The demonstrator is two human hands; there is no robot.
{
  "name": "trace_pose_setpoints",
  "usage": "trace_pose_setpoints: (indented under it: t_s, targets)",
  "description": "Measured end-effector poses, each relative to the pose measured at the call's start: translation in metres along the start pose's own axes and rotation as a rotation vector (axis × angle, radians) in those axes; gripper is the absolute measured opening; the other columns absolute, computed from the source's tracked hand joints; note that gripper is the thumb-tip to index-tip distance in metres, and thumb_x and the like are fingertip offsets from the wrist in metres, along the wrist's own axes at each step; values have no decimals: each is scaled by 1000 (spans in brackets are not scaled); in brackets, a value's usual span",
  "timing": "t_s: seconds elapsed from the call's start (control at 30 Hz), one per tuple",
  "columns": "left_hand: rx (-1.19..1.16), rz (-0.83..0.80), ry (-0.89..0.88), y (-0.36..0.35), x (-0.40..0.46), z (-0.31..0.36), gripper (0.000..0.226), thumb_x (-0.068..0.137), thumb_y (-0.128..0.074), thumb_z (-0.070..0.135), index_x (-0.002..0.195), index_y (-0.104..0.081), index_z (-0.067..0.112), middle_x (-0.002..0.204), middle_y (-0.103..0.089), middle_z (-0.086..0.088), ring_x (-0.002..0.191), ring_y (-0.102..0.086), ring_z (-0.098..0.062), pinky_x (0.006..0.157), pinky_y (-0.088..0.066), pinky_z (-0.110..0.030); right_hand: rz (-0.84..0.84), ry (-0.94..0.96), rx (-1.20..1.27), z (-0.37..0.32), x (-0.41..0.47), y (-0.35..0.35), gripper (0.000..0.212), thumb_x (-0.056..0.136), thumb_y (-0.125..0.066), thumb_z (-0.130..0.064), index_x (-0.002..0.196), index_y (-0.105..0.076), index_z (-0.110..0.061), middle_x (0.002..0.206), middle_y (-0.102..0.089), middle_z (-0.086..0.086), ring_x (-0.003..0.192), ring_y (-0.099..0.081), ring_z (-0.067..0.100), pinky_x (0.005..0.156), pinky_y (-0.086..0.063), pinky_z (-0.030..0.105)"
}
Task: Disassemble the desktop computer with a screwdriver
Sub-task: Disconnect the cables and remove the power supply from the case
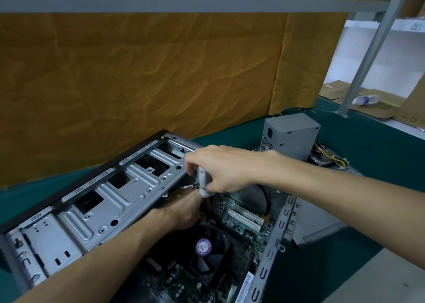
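Green cloth (358, 141) covers the bench, with a tan fabric backdrop behind it. Nearest lies the open desktop computer case (96, 206), fan (203, 247) and motherboard exposed. Deeper in, the left hand (184, 208) reaches down by the shaft; its fingers are hidden, so I cannot tell their state. Directly above it, the right hand (220, 167) grips the screwdriver (203, 180), whose long axis points almost straight down into the case. Beyond stands a removed power supply (291, 134).

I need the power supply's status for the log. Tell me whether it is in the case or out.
Out. The power supply stands on the green mat behind the open case, apart from it, its cables trailing beside it.
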State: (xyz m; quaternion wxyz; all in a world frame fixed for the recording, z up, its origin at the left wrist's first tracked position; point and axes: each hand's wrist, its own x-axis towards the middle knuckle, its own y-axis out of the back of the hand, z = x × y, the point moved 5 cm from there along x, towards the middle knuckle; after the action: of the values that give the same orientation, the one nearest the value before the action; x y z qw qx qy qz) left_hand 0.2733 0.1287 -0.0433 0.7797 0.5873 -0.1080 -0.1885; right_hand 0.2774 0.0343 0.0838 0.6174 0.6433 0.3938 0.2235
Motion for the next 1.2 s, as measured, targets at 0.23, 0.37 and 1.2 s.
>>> trace_pose_setpoints:
  t_s: [0.23, 0.37, 1.2]
  targets:
    - [-4, -11, -9, 3, -1, 3, 43, 85, -74, 19, 123, -54, 15, 111, -61, -11, 100, -59, -31, 88, -48, -41, 185, -96, -421, -4, 7, 2, 43, 98, -53, -54, 114, -53, -14, 98, -65, 11, 83, -62, 32, 57, -33, 37]
    - [9, -52, 21, 3, -1, 3, 22, 87, -70, 19, 106, -60, 14, 101, -66, -11, 93, -62, -31, 84, -50, -44, -114, -25, 87, 6, 4, 1, 39, 85, -76, -24, 116, -51, -27, 108, -61, -4, 94, -58, 12, 70, -47, 36]
    - [-46, 15, -5, 3, -2, 4, 45, 86, -70, 16, 128, -54, 15, 108, -63, -14, 95, -61, -33, 85, -50, -44, 127, -52, -226, 3, 1, -2, 53, 93, -63, -56, 126, -48, -17, 98, -66, 4, 80, -52, 23, 64, -42, 39]
